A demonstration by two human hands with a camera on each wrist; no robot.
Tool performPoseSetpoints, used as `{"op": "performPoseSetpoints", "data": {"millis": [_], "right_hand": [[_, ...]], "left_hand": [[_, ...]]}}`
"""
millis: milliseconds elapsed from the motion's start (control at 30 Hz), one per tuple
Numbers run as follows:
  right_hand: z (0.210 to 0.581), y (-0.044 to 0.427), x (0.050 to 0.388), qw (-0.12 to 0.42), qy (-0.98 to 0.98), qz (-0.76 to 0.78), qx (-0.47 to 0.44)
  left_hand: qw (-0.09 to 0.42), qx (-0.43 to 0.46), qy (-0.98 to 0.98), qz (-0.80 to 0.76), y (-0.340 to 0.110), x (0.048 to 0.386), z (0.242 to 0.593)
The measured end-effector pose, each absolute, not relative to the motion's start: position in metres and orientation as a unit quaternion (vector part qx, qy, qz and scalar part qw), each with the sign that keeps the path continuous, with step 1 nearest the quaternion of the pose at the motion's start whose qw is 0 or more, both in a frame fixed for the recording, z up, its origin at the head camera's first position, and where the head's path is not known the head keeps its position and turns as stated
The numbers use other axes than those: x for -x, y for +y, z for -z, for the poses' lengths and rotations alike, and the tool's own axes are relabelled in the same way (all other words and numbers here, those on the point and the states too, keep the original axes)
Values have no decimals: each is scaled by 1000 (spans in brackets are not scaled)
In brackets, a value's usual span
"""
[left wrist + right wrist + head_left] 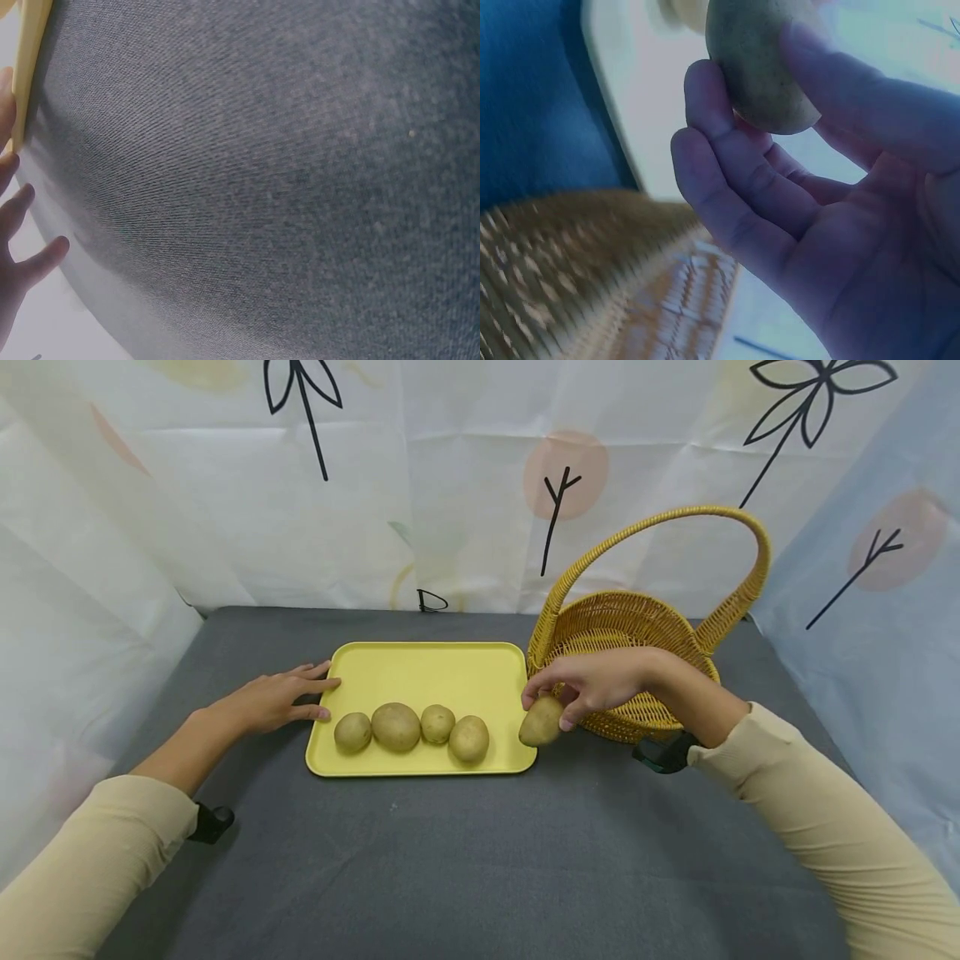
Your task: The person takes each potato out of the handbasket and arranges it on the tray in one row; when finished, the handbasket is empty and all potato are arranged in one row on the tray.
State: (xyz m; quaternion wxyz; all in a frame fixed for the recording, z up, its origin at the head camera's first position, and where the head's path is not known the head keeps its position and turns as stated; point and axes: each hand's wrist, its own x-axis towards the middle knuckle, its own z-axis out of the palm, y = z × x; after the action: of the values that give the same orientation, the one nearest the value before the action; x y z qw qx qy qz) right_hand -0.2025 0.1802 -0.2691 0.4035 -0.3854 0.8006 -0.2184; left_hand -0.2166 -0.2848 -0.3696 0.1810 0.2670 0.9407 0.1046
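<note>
My right hand [592,681] pinches a potato [542,722] between thumb and fingers, above the right end of a yellow tray [427,672]. In the right wrist view the same potato [761,64] sits between the thumb and the curled fingers. Several other potatoes [396,727] lie in a row along the near side of the tray. At the tray's left edge my left hand [281,700] rests with its fingers spread, the fingertips touching the rim. Only part of the left hand [19,247] shows in the left wrist view.
A wicker basket [622,610] with a tall arched handle stands right of the tray, partly behind the right forearm. Grey cloth [465,860] covers the table. A patterned white curtain [450,485] hangs at the back and sides.
</note>
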Motion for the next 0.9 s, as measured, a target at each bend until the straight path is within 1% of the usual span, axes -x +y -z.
{"op": "performPoseSetpoints", "data": {"millis": [133, 300, 467, 600, 900], "right_hand": [[283, 167, 199, 390, 804, 188, 406], [299, 156, 196, 378, 813, 171, 409], [311, 150, 196, 376, 811, 177, 411], [318, 146, 197, 360, 817, 182, 412], [333, 145, 198, 333, 841, 207, 374]], "left_hand": [[177, -272, 940, -106, -286, 216, 370], [178, -270, 941, -104, -286, 216, 370], [182, -267, 940, -106, -285, 215, 370], [180, -269, 940, -110, -284, 215, 369], [182, -264, 941, -111, -285, 216, 370]]}}
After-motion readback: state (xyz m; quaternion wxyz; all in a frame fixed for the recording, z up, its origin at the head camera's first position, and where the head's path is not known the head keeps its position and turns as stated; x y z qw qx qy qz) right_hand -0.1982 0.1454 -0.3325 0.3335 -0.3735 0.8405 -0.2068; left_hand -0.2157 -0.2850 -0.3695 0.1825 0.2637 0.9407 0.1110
